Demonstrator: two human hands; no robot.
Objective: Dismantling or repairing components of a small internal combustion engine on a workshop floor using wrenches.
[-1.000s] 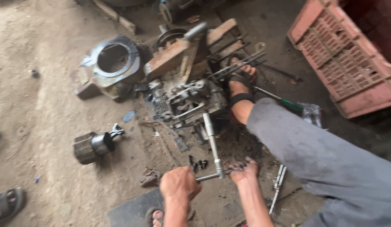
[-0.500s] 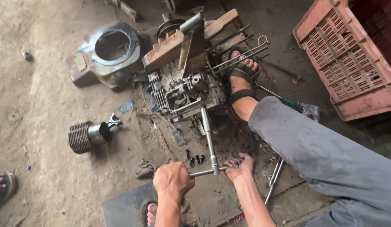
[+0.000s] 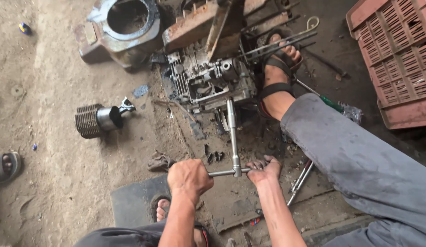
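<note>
Our left hand (image 3: pixel 189 178) closes in a fist around one end of the steel T-handle socket wrench (image 3: pixel 232 137), and our right hand (image 3: pixel 264 168) curls its fingers over the other end of the crossbar. Its long shaft runs straight away from us, its far tip seated in the grimy grey metal engine block (image 3: pixel 208 80) on the oily dirt floor (image 3: pixel 57 183). Both hands sit equally near. Our sandalled foot (image 3: pixel 277 73) braces beside the block; a ribbed dark cylinder (image 3: pixel 96 120) lies well apart, left.
</note>
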